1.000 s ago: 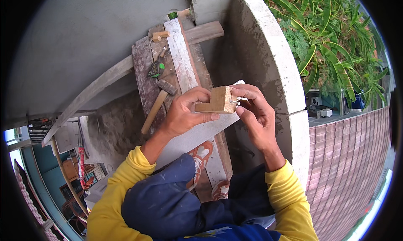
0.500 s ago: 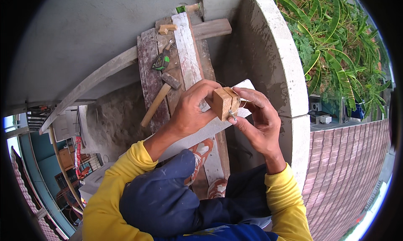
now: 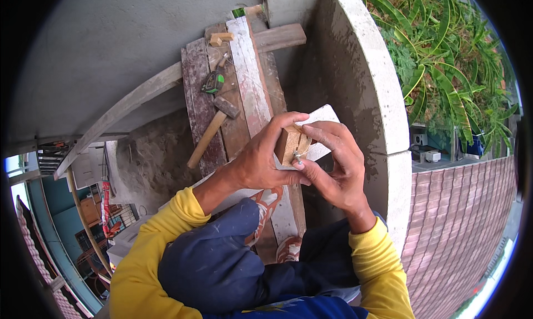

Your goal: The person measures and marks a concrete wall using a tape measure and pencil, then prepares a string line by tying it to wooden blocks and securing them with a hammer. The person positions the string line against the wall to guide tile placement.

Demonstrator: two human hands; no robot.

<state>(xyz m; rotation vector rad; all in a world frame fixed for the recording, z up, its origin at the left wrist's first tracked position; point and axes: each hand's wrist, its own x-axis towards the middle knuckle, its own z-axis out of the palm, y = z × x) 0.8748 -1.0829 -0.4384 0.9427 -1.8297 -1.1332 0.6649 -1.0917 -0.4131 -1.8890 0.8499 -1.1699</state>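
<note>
My left hand (image 3: 261, 161) is closed round a small light wooden block (image 3: 290, 142), with a slot or seam and a metal screw or bolt (image 3: 297, 158) on its near end. My right hand (image 3: 338, 172) grips the same block, its forefinger on the top and its thumb at the metal piece. A thin pale string or wire shows beside the bolt. A white board (image 3: 323, 114) lies behind and under my hands. Beyond them, on weathered planks (image 3: 244, 63), are a hammer (image 3: 206, 136), a black-and-green tape measure (image 3: 214, 82) and small wood offcuts (image 3: 221, 37).
My crossed leg and sneakers (image 3: 286, 252) are on the planks. A concrete wall (image 3: 383, 113) runs along the right, with plants (image 3: 438, 52) and a tiled roof (image 3: 455, 219) outside it. A grey wall (image 3: 127, 36) and curved beam (image 3: 122, 102) are at the left.
The block has turned more upright and sits a little lower, its bolt end toward me. My left fingers have moved round its upper side, and the thumb has slid under it.
</note>
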